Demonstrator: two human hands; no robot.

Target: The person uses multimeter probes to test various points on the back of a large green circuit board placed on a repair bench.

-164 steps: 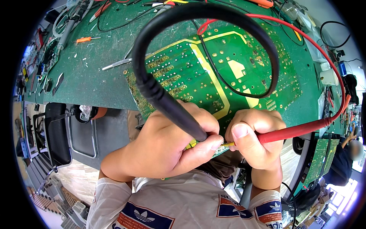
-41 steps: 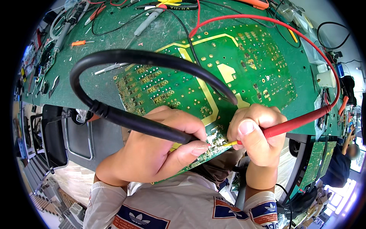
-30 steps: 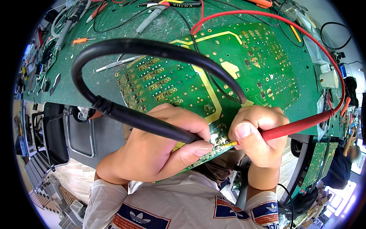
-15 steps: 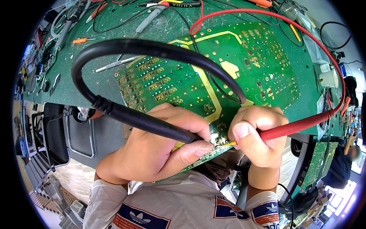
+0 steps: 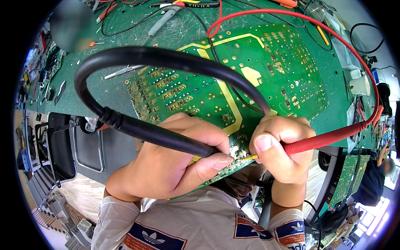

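A large green circuit board (image 5: 200,89) lies at the near edge of the bench, reaching past it toward my body. My left hand (image 5: 166,168) pinches a black test probe (image 5: 166,141) between thumb and fingers; its tip is hidden behind the thumb. In my right hand (image 5: 279,146) is a red test probe (image 5: 325,137), its yellow tip end (image 5: 251,157) pointing left at shiny solder near the board's front edge. The probes meet the board close together, but I cannot tell whether the tips touch it. The black probe's thick lead (image 5: 137,56) arcs over the board.
A green mat (image 5: 129,41) covers the bench. Beyond the board lie a grey pen-shaped tool (image 5: 164,20) and a thin metal rod (image 5: 121,72). The red lead (image 5: 291,16) loops round the right. A dark chair (image 5: 62,146) stands left; another person (image 5: 371,179) is far right.
The black lead's loop has shifted slightly left and down. Both hands and the board look nearly unmoved. A blurred round patch now covers the far left of the bench, partly hiding the orange screwdriver.
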